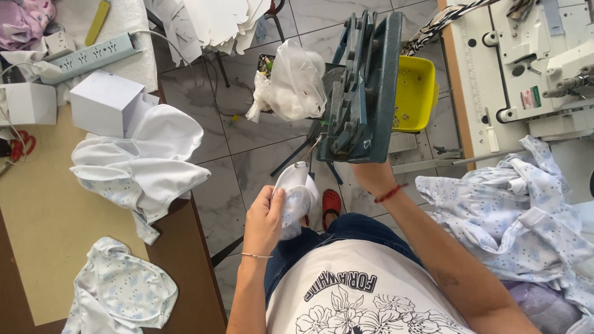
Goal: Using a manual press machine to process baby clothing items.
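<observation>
Your left hand [265, 218] is closed around a small white garment piece [296, 196], thumb and fingers pinching its near edge so the cloth bunches above your fingertips and rises toward the green press machine [362, 93]. The top of the cloth, just beyond your fingers, meets the metal tip at the machine's lower front (contact looks likely, though the exact touch point is too small to confirm). Your right hand [371, 175] sits right of those fingers, up under the machine's base; its fingers are hidden behind the green body, so you cannot tell whether they are spread or gripping. A red string bracelet [390, 193] circles that wrist, and a thin bracelet is on the left wrist. Beyond the fingers, past the machine, a clear plastic bag [296, 80] of white pieces hangs, and a yellow tray [414, 93] sits to the machine's right. Well left of your left hand, white printed garments [145, 167] drape over the table edge, with another [120, 287] lying nearer you. Right of your right arm, a heap of blue-flowered fabric [513, 216] lies below a white sewing machine [532, 62].
</observation>
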